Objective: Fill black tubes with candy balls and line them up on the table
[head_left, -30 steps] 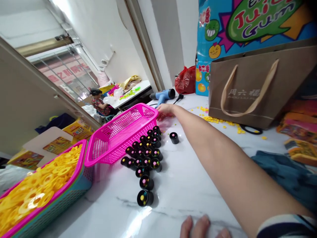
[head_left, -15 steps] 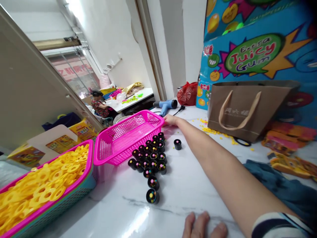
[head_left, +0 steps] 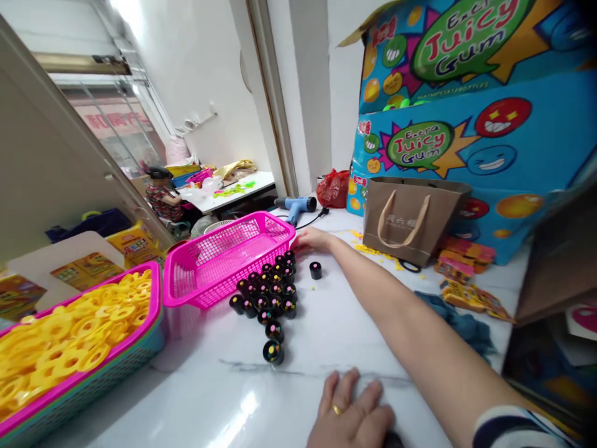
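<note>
The right arm [head_left: 396, 305] stretches far forward, slanting leftward to the right hand [head_left: 311, 238], whose fingertips are hard to make out. The left hand [head_left: 347, 429] is close in, back upward, fingers bent.

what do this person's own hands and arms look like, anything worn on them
Both hands are bare, with no gloves. The left hand wears a plain gold-coloured ring; its sleeve is out of view. On the right arm, a striped sleeve in white and dark bands leaves the forearm bare, and no ring shows on the right hand, though its fingers are mostly hidden.
</note>
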`<state>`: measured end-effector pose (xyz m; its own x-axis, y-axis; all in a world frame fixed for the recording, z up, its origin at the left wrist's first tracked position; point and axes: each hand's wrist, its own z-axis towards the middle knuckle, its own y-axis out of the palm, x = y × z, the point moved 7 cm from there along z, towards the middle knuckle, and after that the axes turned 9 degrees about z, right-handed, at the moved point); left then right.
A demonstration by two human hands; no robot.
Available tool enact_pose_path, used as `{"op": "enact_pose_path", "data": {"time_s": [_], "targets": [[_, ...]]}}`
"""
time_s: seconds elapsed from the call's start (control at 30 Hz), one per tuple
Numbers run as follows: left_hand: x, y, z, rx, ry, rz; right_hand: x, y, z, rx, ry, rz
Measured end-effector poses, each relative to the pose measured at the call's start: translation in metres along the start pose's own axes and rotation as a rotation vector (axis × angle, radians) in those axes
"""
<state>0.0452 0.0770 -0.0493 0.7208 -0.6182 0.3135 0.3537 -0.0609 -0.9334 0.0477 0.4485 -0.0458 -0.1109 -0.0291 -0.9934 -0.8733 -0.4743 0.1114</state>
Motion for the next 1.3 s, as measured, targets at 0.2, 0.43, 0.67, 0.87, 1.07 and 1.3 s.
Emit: {"op": "enact_pose_path", "data": {"time_s": [0.2, 0.43, 0.67, 0.87, 1.07, 1.3], "targets": [[0.019, -0.039, 0.011, -0.128, -0.055, -0.139, -0.005, -0.056, -0.025, 0.274, 0.022, -0.066], [0.019, -0.043, 0.011, -0.079, -0.075, -0.202, -0.002, -0.032, -0.061, 0.084, -0.052, -0.313], [0.019, -0.039, 0.008, -0.145, -0.120, -0.178, -0.032, -0.009, -0.115, -0.012, -0.224, -0.644], [0.019, -0.039, 0.007, -0.142, -0.107, -0.213, -0.045, 0.014, -0.142, 0.001, -0.296, -0.850], [-0.006, -0.066, -0.003, 0.335, -0.341, -0.096, -0.067, 0.048, -0.222, -0.189, -0.298, -0.795], [-0.009, -0.050, 0.002, 0.149, -0.295, -0.209, -0.049, 0.070, -0.246, -0.691, 0.047, -0.303]]}}
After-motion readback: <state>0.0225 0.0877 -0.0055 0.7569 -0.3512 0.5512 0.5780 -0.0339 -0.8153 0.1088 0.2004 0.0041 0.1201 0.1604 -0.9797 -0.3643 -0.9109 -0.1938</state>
